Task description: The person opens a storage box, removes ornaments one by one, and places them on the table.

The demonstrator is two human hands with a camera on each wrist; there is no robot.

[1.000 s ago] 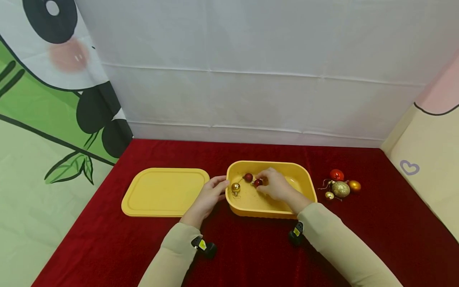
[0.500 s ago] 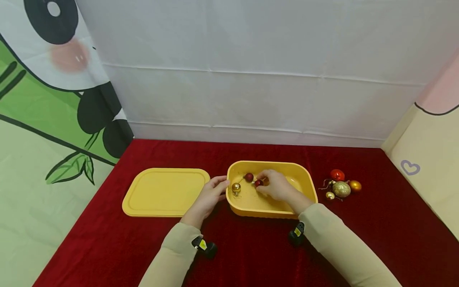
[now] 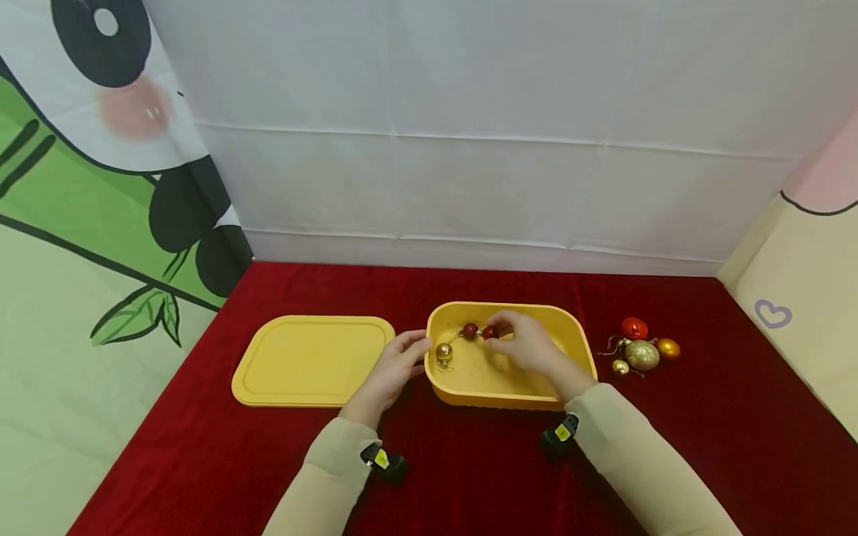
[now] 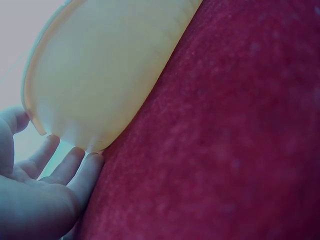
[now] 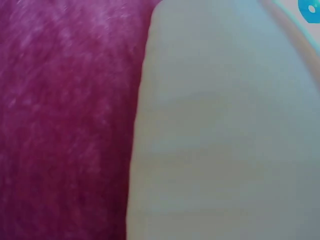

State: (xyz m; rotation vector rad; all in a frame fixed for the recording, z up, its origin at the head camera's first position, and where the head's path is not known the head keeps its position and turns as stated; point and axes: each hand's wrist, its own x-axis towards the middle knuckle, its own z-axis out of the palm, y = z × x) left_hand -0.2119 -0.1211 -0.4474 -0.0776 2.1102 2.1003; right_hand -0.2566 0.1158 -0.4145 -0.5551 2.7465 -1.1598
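In the head view, a yellow plastic box (image 3: 509,399) stands on the red cloth. My left hand (image 3: 391,370) touches its left end, the fingers spread along the outer wall, as the left wrist view shows. Inside the box, my right hand (image 3: 526,346) pinches a small dark red Christmas bauble (image 3: 491,333), partly covered by the fingers. Just left of it is another dark red bauble (image 3: 470,331). A gold bauble (image 3: 444,352) with a thin loop lies near the box's left end. The right wrist view shows only the box's outer wall (image 5: 225,140) and cloth, with no hand.
A flat yellow lid (image 3: 311,361) lies left of the box. To the right sits a cluster of baubles: red (image 3: 634,328), glittery gold (image 3: 641,356), orange-gold (image 3: 668,348) and small gold (image 3: 620,367). A pale fabric backdrop (image 3: 429,193) rises behind the cloth.
My right hand has shifted the pinched dark red bauble slightly away from me, level with the other dark red one. My left hand stays at the box's left end.
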